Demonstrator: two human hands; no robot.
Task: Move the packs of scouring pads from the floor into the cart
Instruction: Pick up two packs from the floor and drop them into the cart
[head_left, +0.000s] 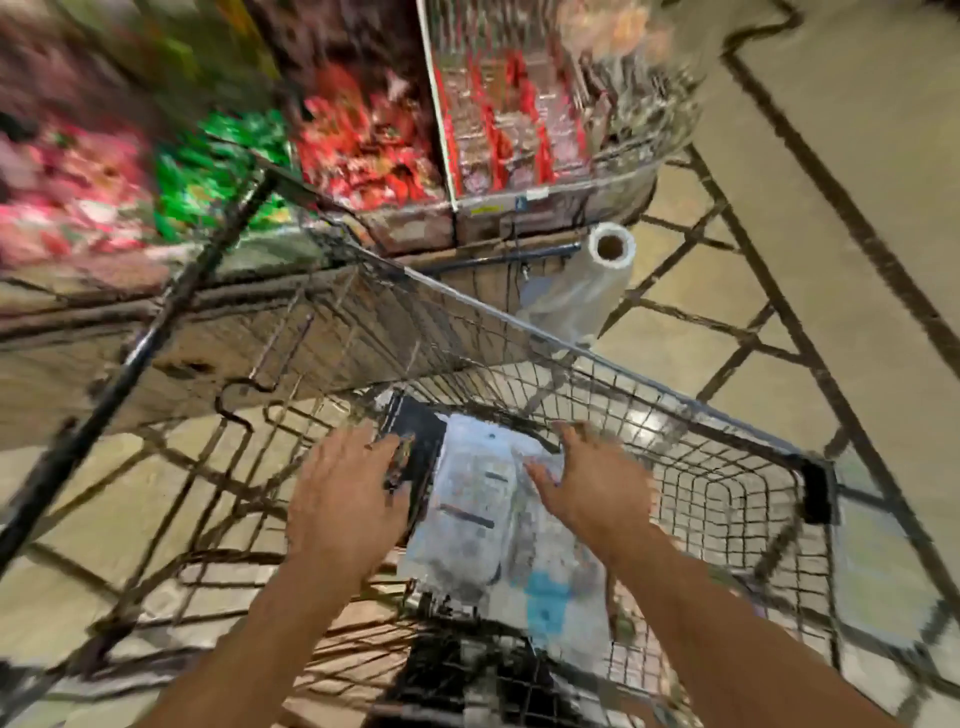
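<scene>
The frame is blurred by motion. A wire cart (675, 410) fills the lower half of the view. Inside it lies a pale, clear-wrapped pack of scouring pads (483, 519), with a dark pack (421, 441) at its far left edge. My left hand (348, 499) hovers over the dark pack with its fingers spread and relaxed. My right hand (592, 483) is over the right side of the pale pack, fingers straight and apart. Whether either hand touches a pack cannot be told. Neither hand holds anything.
A roll of clear plastic bags (597, 270) hangs on a bar just beyond the cart's far rim. Shelves of red snack packs (374, 140) and green packs (218, 171) stand behind. Tiled floor (857, 234) lies to the right.
</scene>
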